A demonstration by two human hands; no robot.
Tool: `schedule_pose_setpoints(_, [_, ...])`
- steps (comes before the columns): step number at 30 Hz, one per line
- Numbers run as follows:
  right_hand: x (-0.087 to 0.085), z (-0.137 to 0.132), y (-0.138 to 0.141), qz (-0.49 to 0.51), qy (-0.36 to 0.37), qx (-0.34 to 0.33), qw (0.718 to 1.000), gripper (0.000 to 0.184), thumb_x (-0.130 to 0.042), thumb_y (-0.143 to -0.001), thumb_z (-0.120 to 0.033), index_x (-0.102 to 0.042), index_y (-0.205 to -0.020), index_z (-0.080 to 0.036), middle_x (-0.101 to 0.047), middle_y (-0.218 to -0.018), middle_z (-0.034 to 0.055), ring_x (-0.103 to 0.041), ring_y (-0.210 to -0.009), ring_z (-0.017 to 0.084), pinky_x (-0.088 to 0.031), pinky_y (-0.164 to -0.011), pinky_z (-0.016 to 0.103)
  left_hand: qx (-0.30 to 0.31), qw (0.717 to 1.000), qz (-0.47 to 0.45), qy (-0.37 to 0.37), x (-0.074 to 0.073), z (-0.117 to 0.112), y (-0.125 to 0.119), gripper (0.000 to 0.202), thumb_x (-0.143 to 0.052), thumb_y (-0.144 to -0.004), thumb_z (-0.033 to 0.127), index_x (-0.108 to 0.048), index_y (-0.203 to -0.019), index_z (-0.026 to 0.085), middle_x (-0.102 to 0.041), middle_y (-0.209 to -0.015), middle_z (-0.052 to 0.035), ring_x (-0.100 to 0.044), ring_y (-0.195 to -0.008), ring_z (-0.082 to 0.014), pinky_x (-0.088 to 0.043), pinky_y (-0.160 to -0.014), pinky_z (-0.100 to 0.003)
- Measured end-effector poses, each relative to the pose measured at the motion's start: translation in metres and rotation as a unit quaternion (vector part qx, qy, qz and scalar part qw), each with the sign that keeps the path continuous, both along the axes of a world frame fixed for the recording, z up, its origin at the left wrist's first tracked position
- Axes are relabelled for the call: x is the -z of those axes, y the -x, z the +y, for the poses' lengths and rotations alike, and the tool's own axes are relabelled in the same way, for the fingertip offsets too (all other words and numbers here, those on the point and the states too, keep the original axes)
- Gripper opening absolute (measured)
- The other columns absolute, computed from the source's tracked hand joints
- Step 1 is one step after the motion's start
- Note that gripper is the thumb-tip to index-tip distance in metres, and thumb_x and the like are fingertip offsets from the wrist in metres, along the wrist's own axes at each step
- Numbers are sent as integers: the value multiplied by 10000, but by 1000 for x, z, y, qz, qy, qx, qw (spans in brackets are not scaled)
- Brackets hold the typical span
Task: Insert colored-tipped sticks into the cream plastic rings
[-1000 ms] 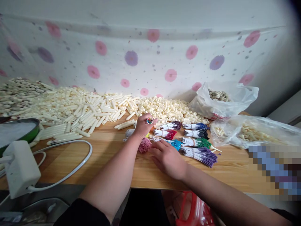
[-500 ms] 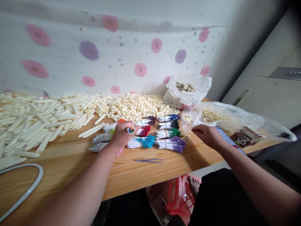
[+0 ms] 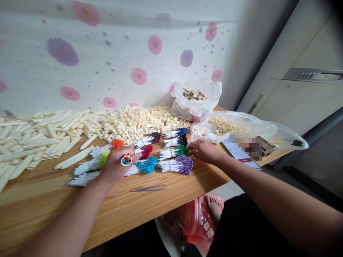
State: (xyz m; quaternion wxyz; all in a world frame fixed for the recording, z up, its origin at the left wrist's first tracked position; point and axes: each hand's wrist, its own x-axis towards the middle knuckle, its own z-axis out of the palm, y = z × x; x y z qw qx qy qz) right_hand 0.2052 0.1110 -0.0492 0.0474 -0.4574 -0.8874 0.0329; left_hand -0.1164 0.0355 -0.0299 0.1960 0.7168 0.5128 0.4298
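Observation:
My left hand point(image 3: 118, 164) is closed round a cream pen part with a round open end point(image 3: 126, 160), in which several coloured tips show. It hovers over bundles of pen refills. Near it lie refills with orange tips point(image 3: 116, 144), red tips point(image 3: 146, 151) and light blue tips point(image 3: 147, 165). My right hand point(image 3: 205, 151) is low over the table, fingers drawn together, right beside the green-tipped refills point(image 3: 179, 151) and the purple-tipped refills point(image 3: 179, 165). What its fingertips hold, if anything, is hidden.
Long cream pen barrels point(image 3: 40, 142) and short slotted cream pieces point(image 3: 139, 119) are heaped along the back. Plastic bags with small metallic-looking parts point(image 3: 194, 94) and cream parts point(image 3: 225, 125) stand right. A phone point(image 3: 239, 153) and thin dark sticks point(image 3: 148, 188) lie in front.
The view has swung to the right. My right hand has come left, from near the bag of cream parts to beside the green-tipped bundle. My left hand still grips the pen part.

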Motion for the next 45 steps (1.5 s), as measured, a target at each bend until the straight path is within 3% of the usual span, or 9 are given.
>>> schedule_pose_setpoints(4, [-7, -2, -9, 28, -17, -30, 999, 310, -489, -772, -81, -656, -1015, -179, -661, -952, 93, -608, -844, 196, -448, -723, 289, -27, 999, -15, 36, -1, -1, -18, 375, -564, -770, 370, -401, -490, 180, -361, -495, 43, -342, -487, -95, -284, -479, -232])
schedule_pose_setpoints(7, [-29, -13, -20, 126, -18, -32, 991, 273, -492, -790, -102, -648, -1004, -168, -640, -916, 77, -600, -776, 163, -467, -690, 280, -17, 997, -13, 74, -8, -4, -44, 392, -576, -751, 394, -379, -485, 183, -315, -472, 57, -304, -456, -84, -246, -451, -224])
schedule_pose_setpoints(9, [-48, -28, -23, 317, 18, -30, 948, 189, -530, -814, -170, -621, -979, -162, -625, -854, 52, -585, -687, 131, -482, -622, 258, 16, 995, -8, 96, -14, -4, -66, 402, -584, -748, 389, -367, -481, 182, -316, -471, 60, -299, -453, -79, -239, -450, -219])
schedule_pose_setpoints(11, [-66, -47, -20, 492, 49, -71, 866, 154, -582, -812, -220, -581, -960, -177, -612, -837, 30, -580, -657, 113, -497, -587, 243, 57, 993, -15, 98, -18, -3, -86, 386, -599, -739, 368, -386, -479, 177, -342, -485, 56, -320, -472, -81, -252, -460, -213])
schedule_pose_setpoints(12, [-73, -57, -17, 540, 45, -98, 835, 164, -608, -800, -213, -569, -957, -189, -608, -842, 24, -588, -681, 114, -505, -592, 239, 72, 992, -26, 97, -19, -3, -94, 372, -604, -737, 358, -404, -483, 174, -361, -492, 54, -335, -482, -83, -265, -469, -212])
schedule_pose_setpoints(14, [-82, -76, -8, 564, 19, -135, 815, 185, -635, -790, -184, -566, -959, -209, -615, -878, 28, -603, -755, 127, -518, -628, 245, 94, 990, -43, 92, -17, -2, -106, 339, -611, -736, 348, -446, -501, 167, -394, -512, 49, -359, -502, -86, -281, -483, -210])
schedule_pose_setpoints(23, [-82, -102, 25, 426, -114, -219, 870, 219, -590, -811, -104, -545, -988, -225, -639, -887, 47, -628, -837, 158, -534, -739, 300, 145, 986, -30, 76, 8, 2, -99, 320, -582, -751, 279, -415, -506, 160, -385, -537, 34, -350, -546, -96, -266, -497, -224])
schedule_pose_setpoints(38, [-69, -93, 45, 368, -147, -219, 892, 188, -594, -815, -123, -549, -981, -198, -628, -904, 61, -608, -835, 157, -520, -718, 291, 146, 988, -29, 47, 8, 1, -92, 221, -604, -707, 201, -504, -517, 151, -489, -544, 17, -431, -551, -110, -322, -513, -231])
schedule_pose_setpoints(45, [-65, -90, 38, 316, -180, -233, 902, 363, -598, -831, -174, -542, -1186, -223, -629, -1000, 78, -593, -882, 186, -510, -750, 339, 116, 992, 2, 44, 7, -2, -92, 170, -599, -701, 152, -546, -539, 151, -494, -539, 25, -437, -558, -109, -313, -521, -226])
